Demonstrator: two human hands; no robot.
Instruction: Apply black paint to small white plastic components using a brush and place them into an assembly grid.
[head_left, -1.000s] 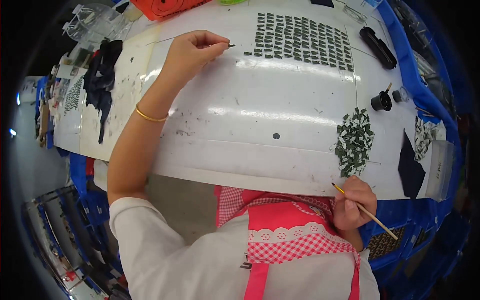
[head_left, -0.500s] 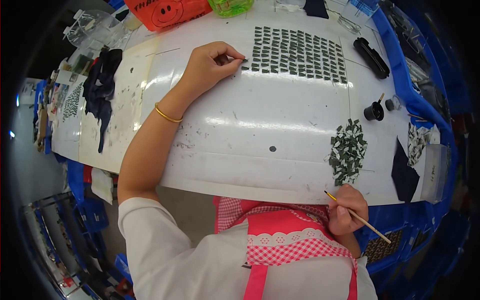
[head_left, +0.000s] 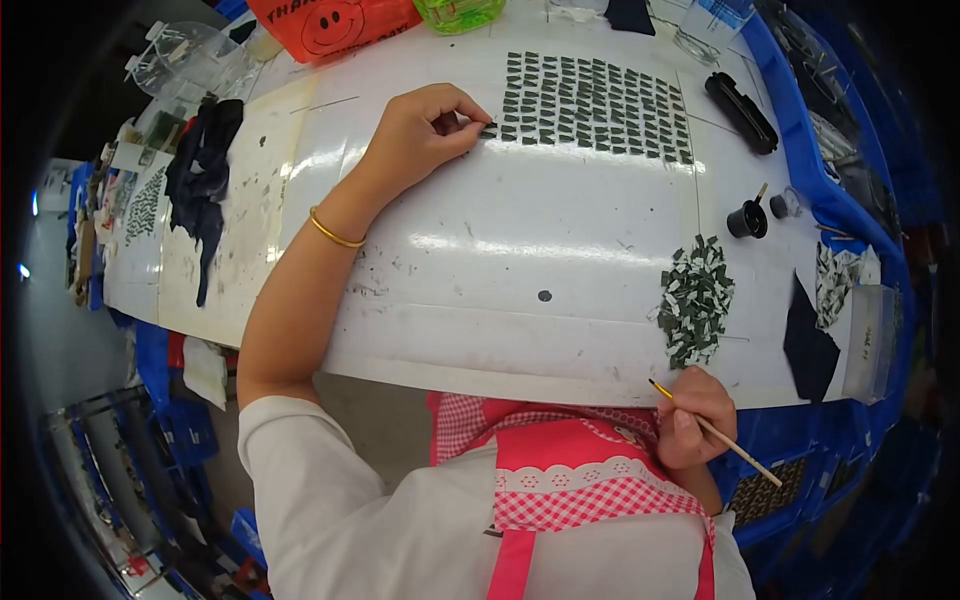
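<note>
My left hand point(head_left: 428, 125) reaches far across the white table, thumb and forefinger pinched on a small dark green piece point(head_left: 489, 131). That piece is at the near left corner of several neat rows of like pieces point(head_left: 598, 108). Close to the front edge, my right hand point(head_left: 698, 418) is closed round a thin paintbrush point(head_left: 742, 453). The brush's dark tip points up and left, and its pale wooden handle slants down to the right. Just beyond this hand lies a loose heap of green and white pieces point(head_left: 697, 305).
Right of the rows lies a black stapler-like tool point(head_left: 742, 113). A small black pot point(head_left: 747, 221) with a stick stands nearer. Blue bins point(head_left: 800, 130) line the right edge. Dark cloth point(head_left: 203, 170) lies left; an orange bag point(head_left: 335, 25) and clear jug point(head_left: 195, 60) stand at the back.
My left fingertips have shifted very slightly at the corner of the rows, and the pinched piece shows darker. My right hand and the paintbrush have stayed in place.
</note>
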